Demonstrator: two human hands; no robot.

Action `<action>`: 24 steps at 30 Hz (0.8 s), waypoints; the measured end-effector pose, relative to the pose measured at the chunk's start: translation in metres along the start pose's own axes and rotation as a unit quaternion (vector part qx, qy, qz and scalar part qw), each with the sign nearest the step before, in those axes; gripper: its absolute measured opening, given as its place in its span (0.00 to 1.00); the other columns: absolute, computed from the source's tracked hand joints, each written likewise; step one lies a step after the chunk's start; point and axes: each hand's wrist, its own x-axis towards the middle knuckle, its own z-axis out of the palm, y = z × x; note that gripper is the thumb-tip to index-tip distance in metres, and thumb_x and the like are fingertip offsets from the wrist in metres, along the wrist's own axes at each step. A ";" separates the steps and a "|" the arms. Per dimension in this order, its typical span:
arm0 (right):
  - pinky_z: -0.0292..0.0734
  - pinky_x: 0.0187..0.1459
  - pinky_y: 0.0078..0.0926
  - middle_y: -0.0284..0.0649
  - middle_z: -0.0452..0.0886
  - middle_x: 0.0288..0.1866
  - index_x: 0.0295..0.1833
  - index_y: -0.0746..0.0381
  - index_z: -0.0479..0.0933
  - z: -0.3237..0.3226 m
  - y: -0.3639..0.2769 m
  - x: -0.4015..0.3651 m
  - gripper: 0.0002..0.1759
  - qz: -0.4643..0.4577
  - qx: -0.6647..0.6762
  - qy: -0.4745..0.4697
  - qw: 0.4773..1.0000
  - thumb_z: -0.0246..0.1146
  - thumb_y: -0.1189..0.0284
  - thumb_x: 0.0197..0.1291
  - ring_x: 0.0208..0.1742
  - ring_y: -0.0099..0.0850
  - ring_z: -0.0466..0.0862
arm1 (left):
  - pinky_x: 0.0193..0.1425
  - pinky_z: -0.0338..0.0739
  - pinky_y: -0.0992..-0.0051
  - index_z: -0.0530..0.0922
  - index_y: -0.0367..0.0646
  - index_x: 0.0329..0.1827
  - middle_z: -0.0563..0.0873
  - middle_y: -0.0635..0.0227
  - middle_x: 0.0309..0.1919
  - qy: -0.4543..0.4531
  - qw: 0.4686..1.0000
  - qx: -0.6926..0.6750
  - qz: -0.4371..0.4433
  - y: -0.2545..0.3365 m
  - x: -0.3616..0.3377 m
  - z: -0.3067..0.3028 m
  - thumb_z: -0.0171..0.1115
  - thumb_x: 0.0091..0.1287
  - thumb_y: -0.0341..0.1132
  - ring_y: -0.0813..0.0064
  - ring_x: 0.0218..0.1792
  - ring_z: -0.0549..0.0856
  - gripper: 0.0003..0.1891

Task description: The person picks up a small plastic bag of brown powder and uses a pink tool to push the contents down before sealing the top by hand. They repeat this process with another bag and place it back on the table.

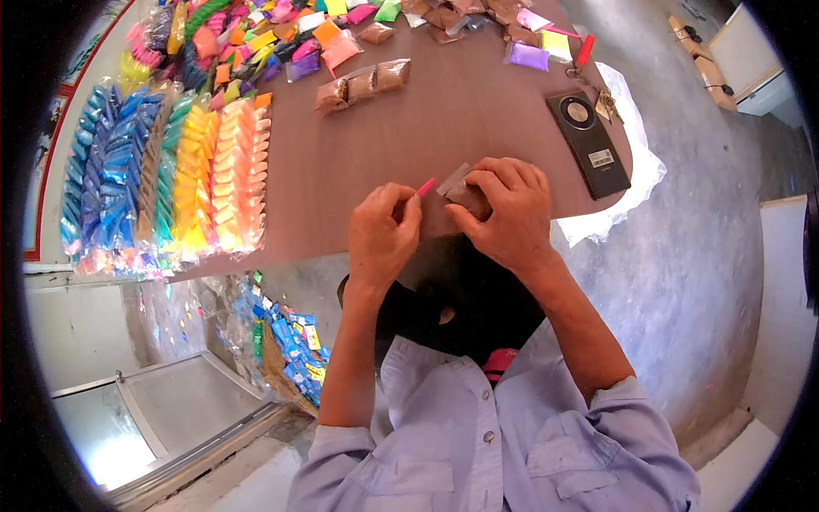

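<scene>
My left hand (386, 230) is closed round a small pink tool (426, 187), whose tip sticks out towards the right. Just right of it, my right hand (512, 207) pinches a small clear packet with brown contents (469, 198) between thumb and fingers. The pink tip is close to the packet's left corner; I cannot tell if they touch. Both hands are over the near edge of the brown table (341, 171). Beyond them lies a joined strip of brown packets (363, 87).
Rows of blue, green, yellow and orange packets (217, 175) fill the table's left side. Mixed coloured packets (281, 34) lie along the far edge. A dark phone (589, 145) and keys (606, 104) are at the right. Blue packets (299, 358) sit below the table.
</scene>
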 end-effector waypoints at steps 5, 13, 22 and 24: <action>0.70 0.72 0.50 0.39 0.89 0.57 0.50 0.57 0.87 0.003 -0.001 -0.005 0.20 0.007 -0.005 -0.024 1.000 0.81 0.63 0.54 0.62 0.43 0.85 | 0.44 0.86 0.63 0.89 0.38 0.49 0.92 0.56 0.44 0.083 0.970 0.205 0.101 -0.019 0.004 -0.015 0.72 0.74 0.32 0.58 0.38 0.91 0.07; 0.77 0.67 0.50 0.41 0.88 0.58 0.54 0.57 0.84 -0.013 -0.021 -0.023 0.22 -0.022 0.134 -0.005 0.991 0.81 0.71 0.54 0.59 0.45 0.87 | 0.43 0.83 0.69 0.91 0.37 0.56 0.93 0.62 0.44 0.065 0.997 -0.031 0.000 0.021 -0.020 -0.017 0.71 0.77 0.34 0.68 0.42 0.90 0.11; 0.86 0.61 0.41 0.50 0.85 0.62 0.63 0.62 0.81 -0.029 -0.039 -0.047 0.30 0.010 0.252 -0.020 0.967 0.81 0.76 0.54 0.61 0.49 0.88 | 0.44 0.82 0.79 0.91 0.33 0.49 0.92 0.72 0.37 -0.059 0.960 -0.254 -0.097 0.059 -0.050 -0.021 0.70 0.80 0.33 0.85 0.40 0.87 0.10; 0.86 0.62 0.41 0.51 0.85 0.63 0.65 0.63 0.80 -0.030 -0.042 -0.050 0.32 0.012 0.251 -0.010 0.968 0.81 0.77 0.54 0.62 0.50 0.88 | 0.44 0.82 0.79 0.91 0.32 0.49 0.93 0.71 0.37 -0.053 0.964 -0.244 -0.095 0.064 -0.056 -0.022 0.70 0.80 0.33 0.84 0.40 0.88 0.10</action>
